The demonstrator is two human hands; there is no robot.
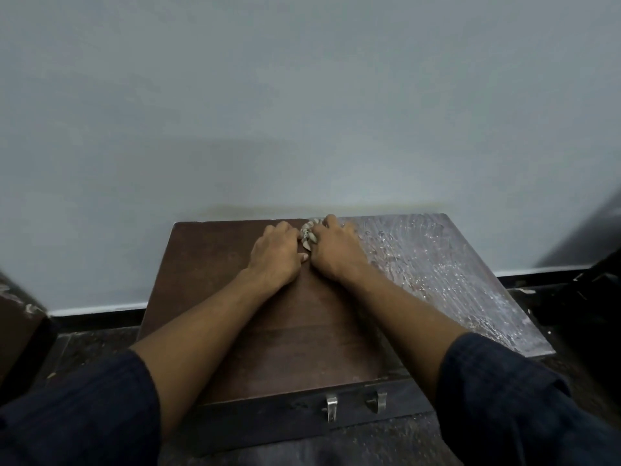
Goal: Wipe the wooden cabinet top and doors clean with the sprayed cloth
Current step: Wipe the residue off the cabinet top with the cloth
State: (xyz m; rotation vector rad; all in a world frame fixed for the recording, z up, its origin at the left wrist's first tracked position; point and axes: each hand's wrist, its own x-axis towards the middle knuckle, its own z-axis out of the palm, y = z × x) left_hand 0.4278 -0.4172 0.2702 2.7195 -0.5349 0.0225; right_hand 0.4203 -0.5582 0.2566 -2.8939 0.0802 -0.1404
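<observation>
Bunched pale cloth [307, 237] lies at the streaky cabinet top's [437, 264] back edge.

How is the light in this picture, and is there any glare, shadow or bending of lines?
Head view: dim, even light; the wet right half of the cabinet top glints with pale streaks, the left half stays matt brown; a soft shadow lies on the wall above the cabinet; wide-angle bending curves the skirting line; both hands and the cloth look slightly soft.

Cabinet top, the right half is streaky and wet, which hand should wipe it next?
Probably the right hand: it grips the cloth and lies at the edge of the streaky half of the cabinet top. The left hand lies over the dark half.
</observation>
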